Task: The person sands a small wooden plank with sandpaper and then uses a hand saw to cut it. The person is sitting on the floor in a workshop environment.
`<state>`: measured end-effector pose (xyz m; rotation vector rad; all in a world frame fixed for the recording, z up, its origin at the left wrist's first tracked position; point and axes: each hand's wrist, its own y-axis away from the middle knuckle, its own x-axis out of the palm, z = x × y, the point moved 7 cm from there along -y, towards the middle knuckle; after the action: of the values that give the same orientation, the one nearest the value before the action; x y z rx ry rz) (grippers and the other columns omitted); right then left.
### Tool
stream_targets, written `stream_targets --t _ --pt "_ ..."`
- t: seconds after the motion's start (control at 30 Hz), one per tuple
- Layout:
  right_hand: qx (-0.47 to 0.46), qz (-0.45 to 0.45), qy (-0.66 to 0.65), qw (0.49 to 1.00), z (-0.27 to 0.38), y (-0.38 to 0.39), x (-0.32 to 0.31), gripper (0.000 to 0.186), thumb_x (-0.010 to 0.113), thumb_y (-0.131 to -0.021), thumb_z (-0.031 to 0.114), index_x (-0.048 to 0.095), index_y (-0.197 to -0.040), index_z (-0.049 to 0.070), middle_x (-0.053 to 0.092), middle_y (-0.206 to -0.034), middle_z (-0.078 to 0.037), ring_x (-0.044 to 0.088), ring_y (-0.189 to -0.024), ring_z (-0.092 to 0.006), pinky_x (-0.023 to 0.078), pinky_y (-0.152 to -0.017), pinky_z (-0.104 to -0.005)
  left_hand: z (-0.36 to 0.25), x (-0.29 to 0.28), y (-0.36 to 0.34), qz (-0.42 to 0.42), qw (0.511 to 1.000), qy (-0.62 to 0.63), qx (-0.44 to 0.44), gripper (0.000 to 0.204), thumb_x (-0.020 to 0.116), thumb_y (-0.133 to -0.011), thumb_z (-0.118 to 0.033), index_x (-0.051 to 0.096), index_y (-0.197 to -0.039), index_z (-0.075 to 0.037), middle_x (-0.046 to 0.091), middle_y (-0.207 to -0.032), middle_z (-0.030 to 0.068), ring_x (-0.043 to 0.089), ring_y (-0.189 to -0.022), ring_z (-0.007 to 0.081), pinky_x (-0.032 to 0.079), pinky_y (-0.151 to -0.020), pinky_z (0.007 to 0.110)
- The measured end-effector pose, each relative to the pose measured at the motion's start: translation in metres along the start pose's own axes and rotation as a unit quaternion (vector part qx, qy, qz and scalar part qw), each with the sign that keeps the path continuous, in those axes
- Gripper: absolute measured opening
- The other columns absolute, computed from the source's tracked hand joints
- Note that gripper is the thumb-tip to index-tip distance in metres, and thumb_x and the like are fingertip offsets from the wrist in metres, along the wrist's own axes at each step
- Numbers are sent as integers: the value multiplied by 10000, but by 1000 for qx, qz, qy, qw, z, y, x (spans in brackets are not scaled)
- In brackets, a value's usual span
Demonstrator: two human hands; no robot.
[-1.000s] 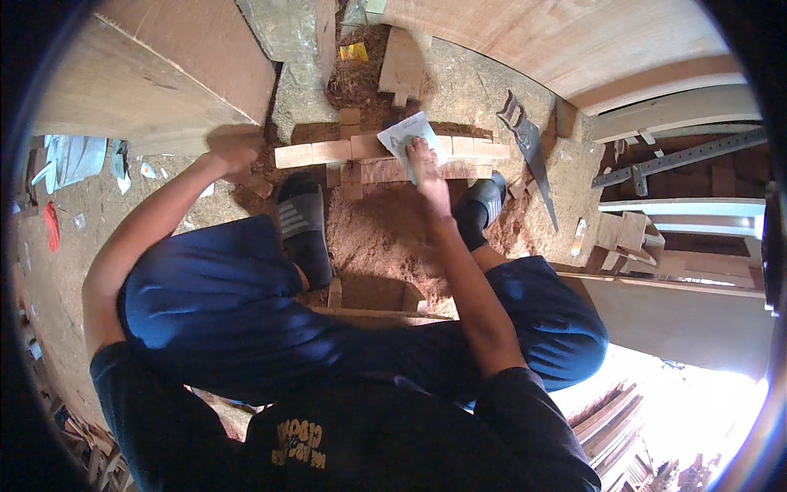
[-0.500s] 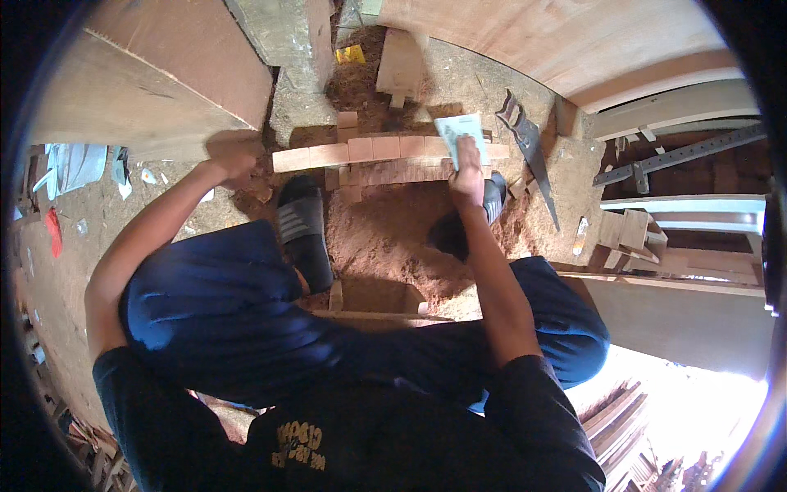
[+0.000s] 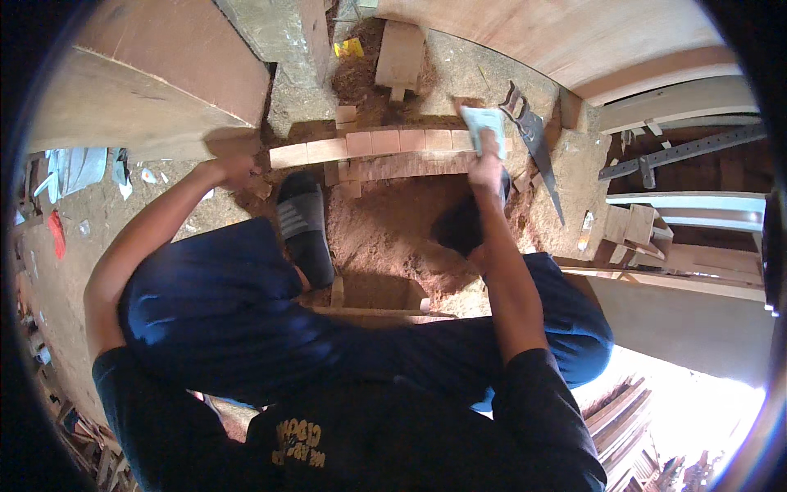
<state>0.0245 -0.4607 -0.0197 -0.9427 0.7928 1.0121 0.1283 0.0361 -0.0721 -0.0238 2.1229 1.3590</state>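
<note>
Under the right hand (image 3: pixel 488 166) lies a pale sheet (image 3: pixel 483 120); beneath, wooden blocks (image 3: pixel 385 143).

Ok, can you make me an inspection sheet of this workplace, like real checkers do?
Surface: floor, with brown dust near the strip.
Job's things: the wooden strip; a pale sheet over its right end.
Clutter: saw right of the strip; yellow scrap; red scrap.
Grips: left hand near the strip's left end, hold unclear; right hand on the sheet.
Cables: nothing seen.
Surroundings: wood panels; wood pile, lower right.
</note>
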Motion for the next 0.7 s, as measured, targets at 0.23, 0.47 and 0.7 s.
stream_targets --t 0.23,0.47,0.7 --pt "178 35 -95 979 7 -6 8 623 596 -742 78 443 -1345 43 448 -1355 -248 409 -1293 -330 317 -1086 -438 38 13 -4 -94 992 -76 47 385 621 -759 -149 658 -1142 -135 671 -1027 147 634 -939 298 491 -801 362" --pt "194 8 -95 976 -8 3 3 565 501 -763 -40 463 -1322 25 473 -1331 -247 413 -1275 -396 341 -1073 -420 -12 -14 30 -15 997 -69 -23 324 569 -827 -113 616 -1141 -51 603 -1112 190 571 -1023 327 443 -925 398" --pt "203 44 -140 968 0 5 12 530 549 -820 56 457 -1342 48 427 -1393 -215 352 -1334 -357 307 -1097 -417 -14 -38 46 -228 960 -157 44 282 567 -835 -143 628 -1086 -31 620 -1069 193 589 -988 327 451 -884 404"
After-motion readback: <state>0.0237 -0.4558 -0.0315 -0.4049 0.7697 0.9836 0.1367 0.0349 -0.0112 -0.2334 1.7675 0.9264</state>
